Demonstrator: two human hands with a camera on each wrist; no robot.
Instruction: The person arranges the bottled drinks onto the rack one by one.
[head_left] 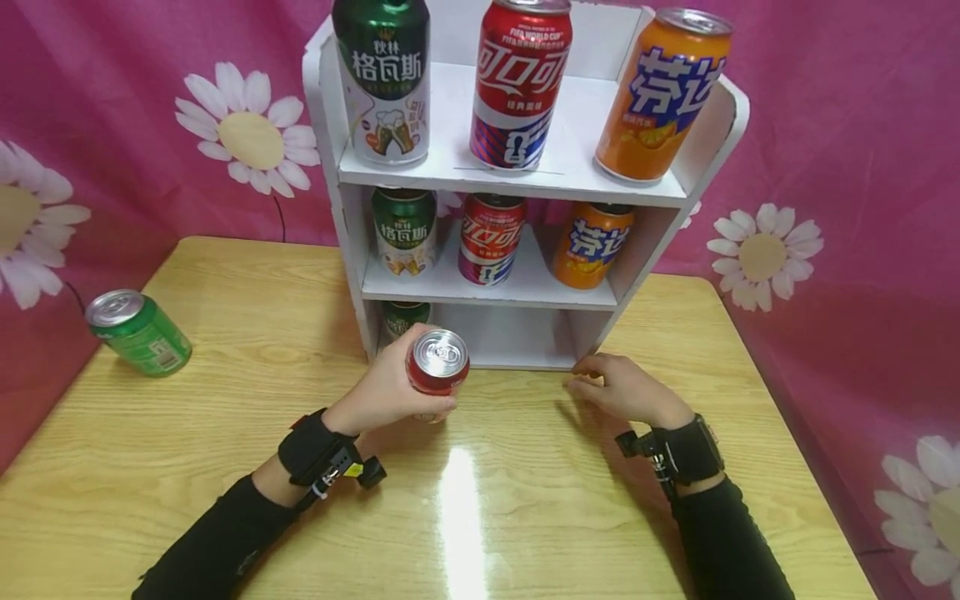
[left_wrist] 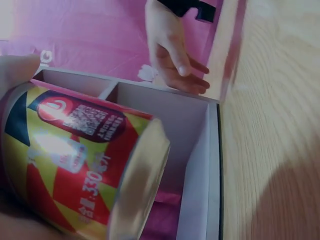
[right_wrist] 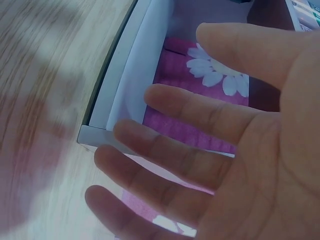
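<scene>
My left hand [head_left: 384, 390] grips a red soda can [head_left: 439, 383] just in front of the white shelf's [head_left: 517, 333] bottom tier. The can's silver top faces the head camera. In the left wrist view the can's [left_wrist: 75, 155] red and yellow printed side and its bottom rim show. Beside the lower right corner of the shelf, my right hand [head_left: 626, 392] has its fingers relaxed, touching or close to the side panel. The right wrist view shows that hand's [right_wrist: 210, 140] fingers spread and holding nothing. A green can [head_left: 406, 315] stands at the bottom tier's left, partly hidden by my left hand.
The middle tier holds a green-and-white can [head_left: 405, 233], a red can [head_left: 491, 239] and an orange can [head_left: 592, 246]. Matching cans [head_left: 521, 83] line the top tier. Another green can [head_left: 142, 333] stands at the table's [head_left: 262, 333] left. A pink flowered cloth [head_left: 825, 125] hangs behind.
</scene>
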